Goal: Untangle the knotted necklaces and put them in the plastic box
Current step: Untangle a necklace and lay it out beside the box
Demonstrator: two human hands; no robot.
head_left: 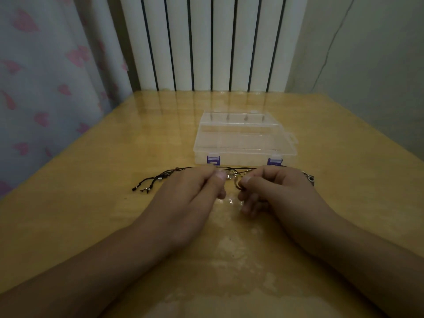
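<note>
My left hand (195,189) and right hand (273,189) each pinch the knotted necklaces (231,175) — pull too hard and I'd likely tighten the knot, or snap a cord.

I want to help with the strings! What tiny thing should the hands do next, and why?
Probably pull the knot gently apart. The left hand and the right hand each pinch the tangled necklaces at the middle, and the black cords still run together to both sides. The plastic box behind them looks closed, so untangling likely comes first.
</note>
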